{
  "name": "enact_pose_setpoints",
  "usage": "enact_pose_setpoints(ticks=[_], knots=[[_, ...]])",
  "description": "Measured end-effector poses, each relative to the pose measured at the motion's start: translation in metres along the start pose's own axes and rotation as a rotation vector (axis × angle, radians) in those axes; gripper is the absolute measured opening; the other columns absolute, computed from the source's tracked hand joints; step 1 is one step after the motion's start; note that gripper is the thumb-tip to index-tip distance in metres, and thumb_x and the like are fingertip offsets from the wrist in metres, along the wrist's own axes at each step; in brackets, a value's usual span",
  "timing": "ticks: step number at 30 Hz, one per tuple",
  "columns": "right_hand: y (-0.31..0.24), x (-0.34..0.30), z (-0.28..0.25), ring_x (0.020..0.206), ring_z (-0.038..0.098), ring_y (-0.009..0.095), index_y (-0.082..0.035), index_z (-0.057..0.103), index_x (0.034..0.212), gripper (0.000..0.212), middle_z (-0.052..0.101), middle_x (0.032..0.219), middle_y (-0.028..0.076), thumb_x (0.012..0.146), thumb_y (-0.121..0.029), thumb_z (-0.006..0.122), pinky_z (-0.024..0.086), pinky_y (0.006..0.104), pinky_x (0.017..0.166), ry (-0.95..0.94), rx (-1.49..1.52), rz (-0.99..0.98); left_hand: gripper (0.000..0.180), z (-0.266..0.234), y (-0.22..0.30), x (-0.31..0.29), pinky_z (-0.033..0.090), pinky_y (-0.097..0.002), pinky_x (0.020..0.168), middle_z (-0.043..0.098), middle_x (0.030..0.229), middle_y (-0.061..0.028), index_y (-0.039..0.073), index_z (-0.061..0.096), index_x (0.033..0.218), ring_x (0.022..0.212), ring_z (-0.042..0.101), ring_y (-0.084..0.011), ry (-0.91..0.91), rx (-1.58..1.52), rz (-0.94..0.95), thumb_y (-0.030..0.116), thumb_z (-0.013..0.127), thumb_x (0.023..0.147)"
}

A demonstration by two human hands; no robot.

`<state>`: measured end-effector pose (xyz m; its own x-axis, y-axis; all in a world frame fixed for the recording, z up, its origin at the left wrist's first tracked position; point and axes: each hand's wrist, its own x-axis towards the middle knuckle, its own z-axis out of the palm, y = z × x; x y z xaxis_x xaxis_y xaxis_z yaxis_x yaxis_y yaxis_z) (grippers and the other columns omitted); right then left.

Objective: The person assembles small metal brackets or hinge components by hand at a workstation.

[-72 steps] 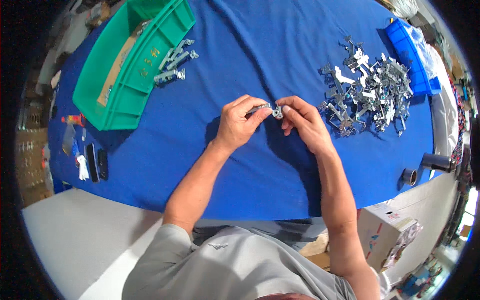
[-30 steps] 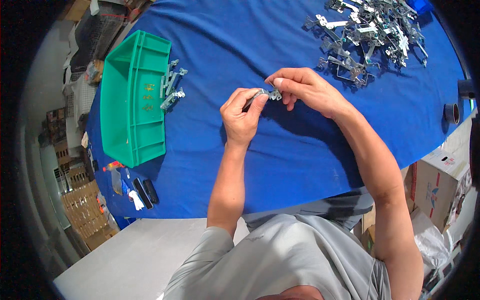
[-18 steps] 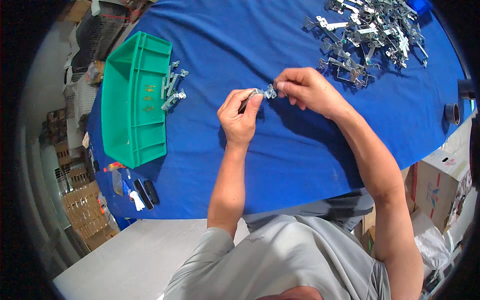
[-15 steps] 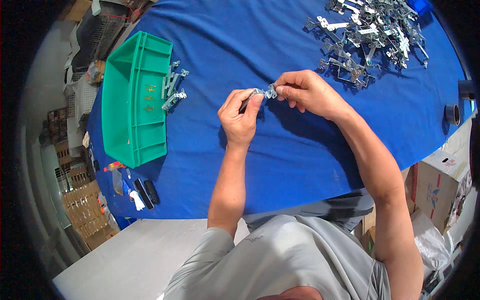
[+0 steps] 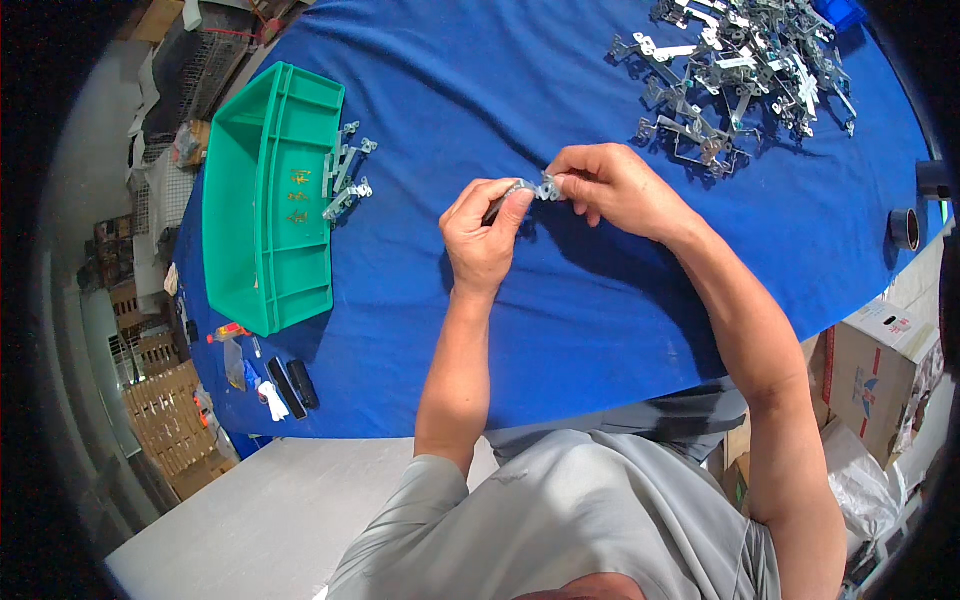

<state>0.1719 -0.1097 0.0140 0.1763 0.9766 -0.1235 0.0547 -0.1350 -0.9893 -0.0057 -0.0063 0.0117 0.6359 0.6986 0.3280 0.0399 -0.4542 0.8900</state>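
A small silvery metal bracket (image 5: 546, 188) is held between my two hands above the blue cloth. My left hand (image 5: 480, 232) is closed round one end of it, thumb on top. At its other end my right hand (image 5: 615, 192) pinches with thumb and forefinger. The fingers hide much of the bracket's shape. Several similar metal brackets (image 5: 346, 175) lie left of my hands, against the side of a green plastic bin (image 5: 268, 205). A large heap of metal brackets (image 5: 745, 80) is piled at the far right.
The blue cloth (image 5: 400, 370) covers the table. Two dark cases (image 5: 292, 387) and small odds and ends lie at its near left edge. A dark ring-shaped piece (image 5: 904, 229) sits at the right edge, above a cardboard box (image 5: 880, 375). A blue container (image 5: 840, 12) stands far right.
My right hand has shifted slightly, its fingers now curled more closely at the bracket's end. The left hand has moved a touch to the right. Everything else is unchanged.
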Motion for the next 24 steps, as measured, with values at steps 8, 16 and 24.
enact_pose_setpoints(ticks=[8,16,24], knots=[[0.002,0.001,0.002,0.069,0.056,0.007,-0.001,0.066,0.105,0.020,0.061,0.079,0.000,0.101,-0.018,0.057,0.052,0.0252,0.060,0.002,0.192,-0.069,0.012,0.001,-0.002,0.000,0.048,-0.0237,0.062,0.068,0.081,-0.0057,-0.001,0.073,0.092,0.070,0.060,-0.0094,-0.053,0.048,0.036,0.008,0.077,0.086],[-0.002,-0.001,-0.005,0.061,0.055,0.007,-0.002,0.067,0.098,0.018,0.065,0.079,0.001,0.098,-0.017,0.058,0.045,0.0241,0.048,0.062,0.135,0.032,0.012,0.002,0.000,0.000,0.046,-0.0233,0.061,0.067,0.081,-0.0047,-0.002,0.072,0.093,0.069,0.058,-0.0084,0.050,0.030,0.042,0.008,0.077,0.087],[-0.006,-0.002,-0.002,0.062,0.058,0.009,0.001,0.068,0.097,0.016,0.065,0.078,0.002,0.095,-0.012,0.059,0.047,0.0251,0.049,-0.018,0.033,0.046,0.014,0.001,-0.003,-0.001,0.039,-0.0203,0.060,0.065,0.083,-0.0002,-0.003,0.072,0.094,0.070,0.052,-0.0044,0.080,-0.011,0.018,0.010,0.075,0.090]])
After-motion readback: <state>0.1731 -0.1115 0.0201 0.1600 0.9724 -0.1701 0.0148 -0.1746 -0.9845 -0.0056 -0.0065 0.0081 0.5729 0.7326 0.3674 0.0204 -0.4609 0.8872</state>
